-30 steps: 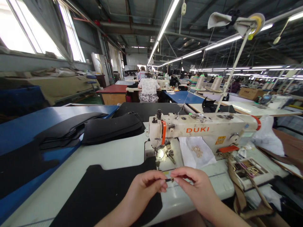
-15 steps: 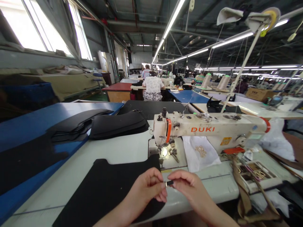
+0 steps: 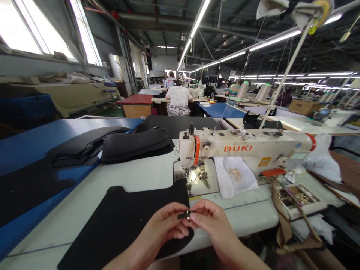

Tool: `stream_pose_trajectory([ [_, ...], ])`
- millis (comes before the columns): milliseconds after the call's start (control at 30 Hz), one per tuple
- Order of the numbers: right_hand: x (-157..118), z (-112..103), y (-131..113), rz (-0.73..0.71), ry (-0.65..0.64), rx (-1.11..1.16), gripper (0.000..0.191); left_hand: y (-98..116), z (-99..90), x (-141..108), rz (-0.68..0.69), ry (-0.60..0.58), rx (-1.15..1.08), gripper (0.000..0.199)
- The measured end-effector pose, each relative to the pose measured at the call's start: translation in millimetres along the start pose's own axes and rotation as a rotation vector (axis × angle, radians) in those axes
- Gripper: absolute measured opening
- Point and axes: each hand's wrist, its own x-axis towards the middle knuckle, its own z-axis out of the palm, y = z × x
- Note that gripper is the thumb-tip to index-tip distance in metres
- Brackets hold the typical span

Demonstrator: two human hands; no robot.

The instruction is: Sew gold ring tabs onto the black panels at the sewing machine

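Note:
A short black strap point(image 3: 181, 216) with a small gold metal ring point(image 3: 188, 215) on it is held over the table's front edge. My left hand point(image 3: 165, 224) is closed on the strap, its fingers curled behind. My right hand point(image 3: 210, 219) pinches at the ring from the other side; its fingertips hide the strap's far end. Under my left hand lies a large black panel point(image 3: 120, 217), flat on the table. Just beyond both hands stands a white sewing machine point(image 3: 239, 147), its needle area over a metal plate.
Small gold fittings point(image 3: 234, 174) lie on a white bag point(image 3: 223, 187) beside the machine. A parts tray point(image 3: 315, 193) and brown straps point(image 3: 277, 210) are at right. Stacked black panels point(image 3: 137, 146) lie at left. A co-worker point(image 3: 179, 97) sits ahead, facing away.
The strap now extends left from the ring into my left fingers; before, it extended right into my right hand. Both hands have closed in, and the right has shifted left to the ring.

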Motion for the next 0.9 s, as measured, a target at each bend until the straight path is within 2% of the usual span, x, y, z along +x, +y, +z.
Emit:
stream_pose_trajectory([
  [200,3.5,2.2,-1.8,0.002,-0.008,-0.045,0.034,3.6,1.7,4.8,-0.038,-0.023,-0.001,0.025],
  [367,-1.7,3.2,-5.0,-0.046,-0.052,-0.106,0.024,14.5,5.2,6.4,-0.049,-0.012,0.160,0.018],
  [433,-6.8,6.1,-7.4,-0.116,-0.028,-0.233,0.017,14.5,4.0,8.4,-0.005,0.024,0.265,0.014],
  [533,-13.2,9.9,-11.4,-0.205,0.019,-0.472,0.018,10.0,-0.8,11.0,0.135,0.102,0.450,0.006],
  [633,-14.7,8.9,-13.4,-0.239,-0.013,-0.536,0.010,6.6,-5.2,10.8,0.194,0.142,0.554,0.005],
  [700,-13.8,5.5,-14.4,-0.289,-0.024,-0.555,0.005,7.9,-5.0,9.1,0.171,0.144,0.542,0.007],
  [800,-12.5,0.4,-16.8,-0.395,-0.023,-0.592,0.010,14.8,0.5,5.2,0.117,0.140,0.457,0.009],
  [900,-11.8,-0.7,-18.2,-0.439,-0.024,-0.549,0.011,22.6,7.6,1.2,0.067,0.119,0.347,0.012],
])
